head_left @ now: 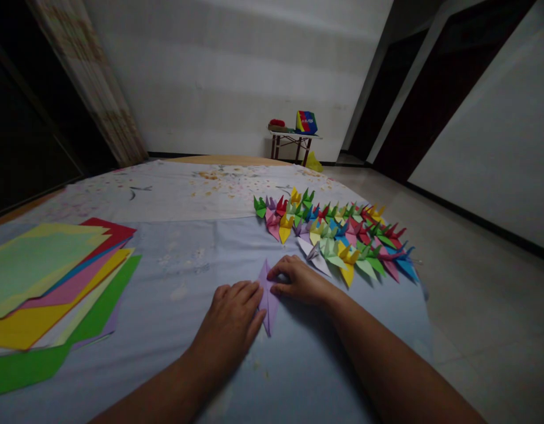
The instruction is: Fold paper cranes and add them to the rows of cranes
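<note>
A folded purple origami paper (267, 300), a narrow diamond with a lengthwise centre crease, lies on the light blue tablecloth in front of me. My left hand (235, 312) holds its left edge down, fingers close together and thumb lower on the paper. On the opposite side, my right hand (298, 280) has its thumb and index finger closed at the upper right edge. The fingertips hide parts of both edges. Just beyond my right hand stand many folded paper cranes (328, 242) in green, yellow, red, pink, blue and white.
At the left lies a stack of coloured paper sheets (95, 306), fanned out. A flowered white cloth (175, 188) covers the table's far part. Against the wall, a small side table (294, 135) carries a multicoloured box (306, 122). The table's right edge borders a tiled floor (466, 294).
</note>
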The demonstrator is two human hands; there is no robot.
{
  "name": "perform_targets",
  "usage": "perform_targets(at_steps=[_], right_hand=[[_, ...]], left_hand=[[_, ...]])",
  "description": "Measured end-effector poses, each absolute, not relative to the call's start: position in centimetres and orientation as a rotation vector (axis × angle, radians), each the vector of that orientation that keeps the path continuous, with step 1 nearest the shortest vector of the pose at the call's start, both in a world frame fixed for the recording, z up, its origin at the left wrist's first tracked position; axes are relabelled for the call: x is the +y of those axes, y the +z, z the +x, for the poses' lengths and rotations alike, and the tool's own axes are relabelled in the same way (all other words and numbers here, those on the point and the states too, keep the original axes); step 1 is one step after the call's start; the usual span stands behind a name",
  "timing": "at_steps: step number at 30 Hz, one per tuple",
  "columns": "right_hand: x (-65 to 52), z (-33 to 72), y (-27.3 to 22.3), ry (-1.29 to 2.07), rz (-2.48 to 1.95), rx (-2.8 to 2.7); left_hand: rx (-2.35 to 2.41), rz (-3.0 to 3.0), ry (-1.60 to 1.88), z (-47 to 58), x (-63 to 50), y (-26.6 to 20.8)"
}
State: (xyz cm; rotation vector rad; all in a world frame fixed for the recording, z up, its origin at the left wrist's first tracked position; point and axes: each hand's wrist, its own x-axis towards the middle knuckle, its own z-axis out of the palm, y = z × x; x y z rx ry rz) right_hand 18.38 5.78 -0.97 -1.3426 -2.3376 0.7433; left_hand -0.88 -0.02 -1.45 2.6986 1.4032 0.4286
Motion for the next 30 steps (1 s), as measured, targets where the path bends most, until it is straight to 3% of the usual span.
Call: perform_targets(at_steps=[20, 30], right_hand=[[5.8, 18.6, -0.9, 0.793, -1.362, -2.418], [5.7, 18.5, -0.7, 0.791, -1.368, -2.420]], left_hand=[[1.368, 2.382, 0.550, -2.2, 1.2, -2.3], [1.312, 2.729, 0.477, -2.0, 0.4, -3.0]])
